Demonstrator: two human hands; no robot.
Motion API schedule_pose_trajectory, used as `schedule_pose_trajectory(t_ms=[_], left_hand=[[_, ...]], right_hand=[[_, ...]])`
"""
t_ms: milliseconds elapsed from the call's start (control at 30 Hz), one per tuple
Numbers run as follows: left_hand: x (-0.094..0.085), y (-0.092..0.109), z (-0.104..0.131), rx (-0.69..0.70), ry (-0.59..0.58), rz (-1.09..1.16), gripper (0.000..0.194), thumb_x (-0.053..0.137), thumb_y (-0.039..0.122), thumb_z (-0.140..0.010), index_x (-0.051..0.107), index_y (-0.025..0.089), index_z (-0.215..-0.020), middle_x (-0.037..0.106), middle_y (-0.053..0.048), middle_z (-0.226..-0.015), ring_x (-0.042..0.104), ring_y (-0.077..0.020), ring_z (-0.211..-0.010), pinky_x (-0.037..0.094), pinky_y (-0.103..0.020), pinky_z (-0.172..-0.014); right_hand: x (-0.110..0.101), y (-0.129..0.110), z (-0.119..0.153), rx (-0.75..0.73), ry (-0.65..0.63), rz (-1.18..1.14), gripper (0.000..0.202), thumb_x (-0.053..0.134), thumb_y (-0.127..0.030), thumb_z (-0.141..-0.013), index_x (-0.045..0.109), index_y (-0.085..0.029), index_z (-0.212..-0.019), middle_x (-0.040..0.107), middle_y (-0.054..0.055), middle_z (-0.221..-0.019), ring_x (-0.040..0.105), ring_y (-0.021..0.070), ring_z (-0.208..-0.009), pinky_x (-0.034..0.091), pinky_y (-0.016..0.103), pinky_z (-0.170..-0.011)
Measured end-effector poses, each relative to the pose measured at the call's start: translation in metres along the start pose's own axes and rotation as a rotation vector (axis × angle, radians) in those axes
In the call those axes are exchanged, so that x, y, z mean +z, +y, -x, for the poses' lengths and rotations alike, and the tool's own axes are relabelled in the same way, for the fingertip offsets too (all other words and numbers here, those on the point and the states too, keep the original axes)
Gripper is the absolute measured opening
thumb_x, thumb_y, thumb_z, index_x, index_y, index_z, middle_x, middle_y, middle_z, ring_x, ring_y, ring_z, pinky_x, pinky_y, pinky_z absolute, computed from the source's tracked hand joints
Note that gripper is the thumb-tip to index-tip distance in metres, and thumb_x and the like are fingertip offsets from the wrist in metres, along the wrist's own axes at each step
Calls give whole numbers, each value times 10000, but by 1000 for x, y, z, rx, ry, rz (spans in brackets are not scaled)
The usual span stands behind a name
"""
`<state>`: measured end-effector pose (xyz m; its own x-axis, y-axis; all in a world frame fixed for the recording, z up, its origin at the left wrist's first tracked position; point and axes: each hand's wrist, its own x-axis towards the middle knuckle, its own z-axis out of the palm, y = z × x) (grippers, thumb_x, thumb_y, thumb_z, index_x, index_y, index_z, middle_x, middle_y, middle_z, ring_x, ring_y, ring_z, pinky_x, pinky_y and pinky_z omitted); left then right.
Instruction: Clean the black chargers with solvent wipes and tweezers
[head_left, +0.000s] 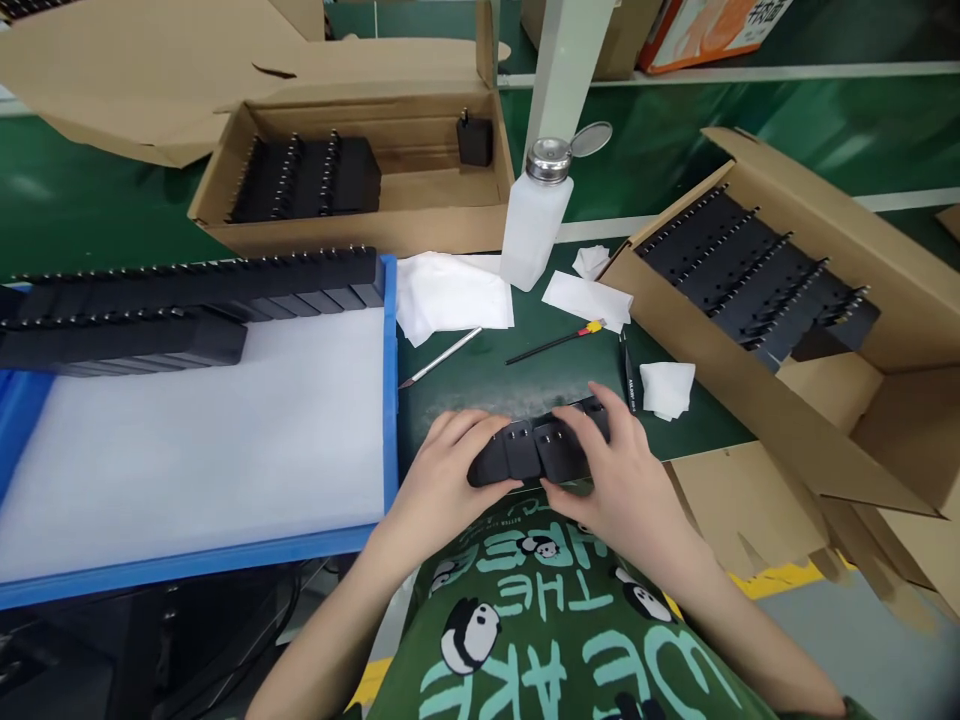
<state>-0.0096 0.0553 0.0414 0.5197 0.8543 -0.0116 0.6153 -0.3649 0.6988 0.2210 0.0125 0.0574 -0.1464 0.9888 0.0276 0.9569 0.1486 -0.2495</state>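
panda-print shirt (529, 625): nearest, right of the blue-rimmed tray (391, 400)
black plug adapters (523, 450): short row, also right of the tray
left hand (446, 465): grasping the tray-side end
right hand (628, 455): grasping the opposite end
row: even inward pressure should stop middle units slipping

Black adapters (523, 455) at five o'clock; white tray (300, 430), blue-rimmed, at nine; green shirt (544, 625), panda-printed, mint-lettered, at six.

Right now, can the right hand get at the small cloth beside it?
Probably yes: the cloth lies close to the right hand, and nothing seems to stand between. But the hand grips black adapters, so it should likely release them first.
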Motion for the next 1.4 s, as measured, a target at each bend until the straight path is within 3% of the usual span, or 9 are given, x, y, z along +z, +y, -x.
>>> schedule_pose_trajectory(t_ms=[100, 200, 400, 567, 700, 833, 933, 1033, 1400], left_hand=[[-3, -2, 5, -13, -14, 4, 623, 760, 369, -880, 463, 310, -1424, 598, -72, -1369, 541, -294, -1298, 528, -433, -1040], [-13, -7, 12, -63, -59, -2, 844, 766, 436, -868, 284, 378, -1558, 470, -73, -1555, 456, -316, -1430, 490, -475, -1116], [-14, -15, 20, -87, -58, 38, 664, 702, 447, -919, 397, 385, -1506, 553, -44, -1514, 548, -285, -1380, 517, -456, -1110], [0, -13, 17, -110, 38, 94, 531, 707, 447, -907, 533, 332, -1395, 651, -55, -1386, 633, -291, -1280, 577, -455, -1035], [0, -10, 15, -157, 13, 150, 582, 747, 393, -882, 502, 324, -1405, 639, -59, -1409, 619, -291, -1308, 553, -473, -1071], [-1, -9, 15, -191, 10, 195, 754, 782, 337, -861, 362, 345, -1487, 629, -52, -1430, 602, -268, -1336, 538, -458, -1090], [-1, -9, 15, -218, 12, 211, 797, 803, 314, -841, 340, 342, -1489, 641, -52, -1407, 630, -255, -1296, 558, -426, -1054], [-1, -7, 15, -194, 8, 211, 757, 781, 269, -855, 352, 333, -1475, 637, -53, -1411, 618, -253, -1310, 551, -416, -1055], [2, -9, 16, -152, 42, 255, 658, 680, 220, -909, 356, 302, -1476, 642, -62, -1397, 625, -236, -1292, 545, -391, -1038]], right_hand=[[1, 1, 0, 15, 11, -76, 812, 742, -480, -856, 362, -246, -1534, 300, 235, -1558, 505, 459, -1314, 639, 512, -768], [5, 1, -1, 9, 15, -83, 691, 723, -499, -875, 460, -273, -1473, 298, 218, -1534, 457, 487, -1359, 592, 596, -894], [-6, 22, 4, 43, 6, -241, 890, 708, -670, -832, 344, -305, -1558, 312, 185, -1593, 415, 429, -1433, 542, 581, -1016], [5, 98, -3, 247, 442, -20, 485, 534, -487, -993, 612, -202, -1378, 667, 166, -1239, 638, 342, -1151, 553, 526, -954], [16, 126, -5, 239, 569, 34, 296, 550, -374, -975, 752, -170, -1045, 727, 135, -954, 684, 300, -871, 578, 472, -795], [1, 75, 6, 115, 691, -2, 245, 602, -218, -943, 711, -239, -1162, 710, 93, -1000, 665, 256, -849, 563, 417, -737], [-2, 12, 3, -471, 310, -103, 470, 569, -45, -918, 617, -193, -1361, 716, 107, -1034, 660, 237, -906, 573, 375, -762], [7, -33, -11, -655, 222, -63, 333, 496, 5, -938, 674, -20, -1218, 722, 145, -1009, 631, 239, -936, 576, 357, -816], [3, -49, -21, -805, 198, 119, 324, 433, 12, -938, 731, 7, -1063, 710, 169, -980, 606, 251, -916, 575, 363, -813]])
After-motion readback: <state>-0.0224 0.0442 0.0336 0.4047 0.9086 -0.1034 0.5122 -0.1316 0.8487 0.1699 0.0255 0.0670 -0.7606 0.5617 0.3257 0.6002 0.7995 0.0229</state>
